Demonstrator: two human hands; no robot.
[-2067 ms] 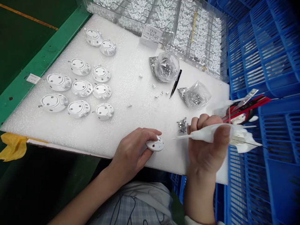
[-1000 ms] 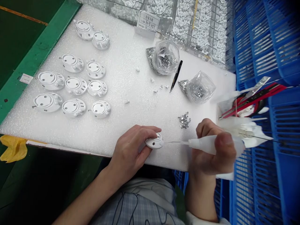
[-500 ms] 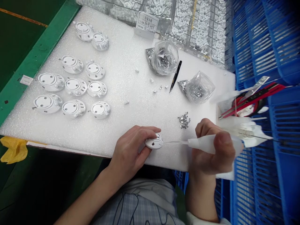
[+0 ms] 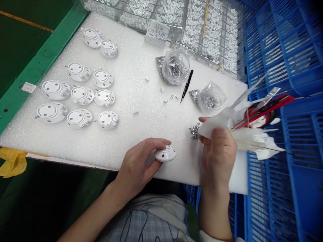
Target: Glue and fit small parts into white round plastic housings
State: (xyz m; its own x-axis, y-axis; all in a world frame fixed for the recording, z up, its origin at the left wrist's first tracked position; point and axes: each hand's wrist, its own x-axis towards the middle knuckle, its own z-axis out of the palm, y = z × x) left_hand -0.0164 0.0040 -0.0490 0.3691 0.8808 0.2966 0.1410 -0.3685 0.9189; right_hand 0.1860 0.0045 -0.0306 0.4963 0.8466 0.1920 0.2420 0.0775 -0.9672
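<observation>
Between the thumb and fingers of my left hand (image 4: 141, 161) is a small white oval plastic part (image 4: 165, 155), held just above the foam's front edge. It has a dark square spot on its side. My right hand (image 4: 219, 151) is wrapped round a translucent squeeze bottle (image 4: 214, 124), whose thin nozzle points up and to the right, away from the part. Beside that hand lies a small pile of shiny metal bits (image 4: 194, 131). Several similar white parts (image 4: 80, 118) stand in rows on the left of the white foam sheet (image 4: 131, 131).
Two clear bags of metal bits (image 4: 176, 69) (image 4: 210, 99) lie on the foam, with black tweezers (image 4: 187, 86) between them. Small white pieces (image 4: 135, 112) are scattered about. Clear trays (image 4: 171, 16) fill the back. Blue crates (image 4: 275, 57) and red-handled tools (image 4: 264, 109) line the right.
My right hand has drawn the bottle back from the white part and turned it, so the nozzle now points up and right. My left hand stays nearly in place.
</observation>
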